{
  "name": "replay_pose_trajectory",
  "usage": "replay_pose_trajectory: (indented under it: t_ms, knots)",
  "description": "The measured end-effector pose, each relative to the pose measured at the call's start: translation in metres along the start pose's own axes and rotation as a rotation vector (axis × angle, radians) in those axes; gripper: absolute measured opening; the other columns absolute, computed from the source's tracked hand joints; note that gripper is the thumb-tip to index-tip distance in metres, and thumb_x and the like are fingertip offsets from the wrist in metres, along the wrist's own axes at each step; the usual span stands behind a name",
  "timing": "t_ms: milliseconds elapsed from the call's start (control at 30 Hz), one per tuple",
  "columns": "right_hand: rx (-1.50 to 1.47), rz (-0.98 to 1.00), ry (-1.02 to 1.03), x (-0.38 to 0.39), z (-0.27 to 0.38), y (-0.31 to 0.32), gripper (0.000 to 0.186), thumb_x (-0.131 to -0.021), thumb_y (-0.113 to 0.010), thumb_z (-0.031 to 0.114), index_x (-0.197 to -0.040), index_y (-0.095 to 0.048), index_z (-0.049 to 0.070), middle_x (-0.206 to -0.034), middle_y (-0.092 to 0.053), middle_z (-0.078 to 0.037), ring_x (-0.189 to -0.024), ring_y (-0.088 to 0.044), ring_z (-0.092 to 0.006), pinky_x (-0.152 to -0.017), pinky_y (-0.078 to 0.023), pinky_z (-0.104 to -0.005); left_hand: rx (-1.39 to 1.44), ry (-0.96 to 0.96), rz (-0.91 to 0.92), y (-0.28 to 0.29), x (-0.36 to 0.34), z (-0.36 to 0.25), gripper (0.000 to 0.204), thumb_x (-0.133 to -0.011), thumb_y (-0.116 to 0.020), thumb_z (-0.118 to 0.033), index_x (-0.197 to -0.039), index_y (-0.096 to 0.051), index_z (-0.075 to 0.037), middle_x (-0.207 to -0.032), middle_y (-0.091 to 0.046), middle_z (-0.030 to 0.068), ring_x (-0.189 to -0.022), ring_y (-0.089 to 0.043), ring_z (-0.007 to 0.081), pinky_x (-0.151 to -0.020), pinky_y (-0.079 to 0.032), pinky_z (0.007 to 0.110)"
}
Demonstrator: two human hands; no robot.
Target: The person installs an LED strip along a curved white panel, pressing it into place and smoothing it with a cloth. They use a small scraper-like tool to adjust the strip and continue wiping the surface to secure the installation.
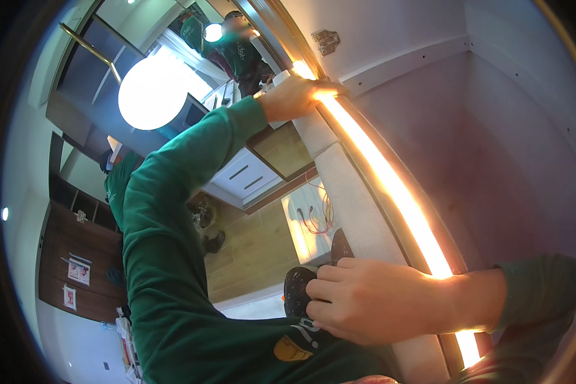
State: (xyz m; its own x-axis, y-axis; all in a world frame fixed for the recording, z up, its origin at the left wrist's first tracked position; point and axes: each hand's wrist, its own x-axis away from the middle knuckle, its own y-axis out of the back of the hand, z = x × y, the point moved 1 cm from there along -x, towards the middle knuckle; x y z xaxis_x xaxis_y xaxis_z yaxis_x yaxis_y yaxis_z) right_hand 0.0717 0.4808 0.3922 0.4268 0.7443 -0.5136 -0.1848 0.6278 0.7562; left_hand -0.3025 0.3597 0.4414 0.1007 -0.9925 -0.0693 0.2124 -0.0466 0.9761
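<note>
A long glowing light strip (390, 179) runs in a metal-edged channel along the front edge of a white cabinet interior. My left arm, in a green sleeve, stretches up to its far part, and my left hand (294, 97) is closed over the lit edge, fingertips against the glow. Closer to my body, my right hand (371, 301) has its fingers curled, and its wrist lies across the strip. What those fingers hold, if anything, is hidden beneath them. A pale ledge (358, 185) runs alongside the strip.
A metal hinge (326, 42) sits on the cabinet's inner wall. Below, a white box-like stand (307, 217) bears red and dark wires. A round white lamp (152, 93) hangs at left near a person in green (123, 182). Dark shoes (299, 291) show beneath me.
</note>
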Motion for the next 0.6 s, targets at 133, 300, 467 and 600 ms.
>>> replay_pose_trajectory:
  t_ms: [133,300,467,600]
  knots:
    - [-0.002,-0.012,0.0,0.0,0.002,0.002,0.018,-0.092,-0.075,0.02,-0.083,-0.065,0.008,-0.087,-0.059,-0.005,-0.085,-0.062,-0.022,-0.075,-0.052,-0.0338,-0.097,0.157,0.116,-0.006,0.005,0.007,0.061,-0.087,-0.058,0.0,-0.145,-0.064,-0.018,-0.12,-0.075,0.016,-0.097,-0.073,0.0402,-0.089,-0.059,0.049]
    - [0.024,0.106,-0.04,0.001,0.002,0.003,0.008,-0.088,-0.067,0.014,-0.088,-0.071,0.007,-0.092,-0.065,-0.006,-0.096,-0.066,-0.0229,-0.082,-0.055,-0.0347,0.041,-0.032,0.003,-0.006,0.017,-0.008,0.05,-0.098,-0.056,-0.002,-0.147,-0.062,-0.012,-0.136,-0.071,0.0163,-0.107,-0.072,0.041,-0.094,-0.059,0.046]
    - [0.018,-0.01,-0.017,-0.002,0.001,0.001,0.021,-0.092,-0.075,0.022,-0.081,-0.064,0.008,-0.084,-0.059,-0.004,-0.083,-0.063,-0.0221,-0.074,-0.052,-0.0351,-0.095,0.343,0.098,0.01,0.015,-0.025,0.047,-0.102,-0.056,-0.009,-0.148,-0.062,-0.014,-0.132,-0.072,0.0186,-0.112,-0.071,0.0385,-0.098,-0.057,0.045]
    - [0.02,0.032,-0.019,-0.003,-0.002,0.0,0.021,-0.092,-0.076,0.022,-0.081,-0.065,0.008,-0.085,-0.06,-0.005,-0.084,-0.063,-0.0224,-0.075,-0.052,-0.035,-0.069,0.095,0.025,0.006,0.016,-0.034,0.048,-0.102,-0.059,-0.011,-0.15,-0.061,-0.016,-0.127,-0.074,0.0178,-0.105,-0.072,0.0395,-0.092,-0.058,0.048]
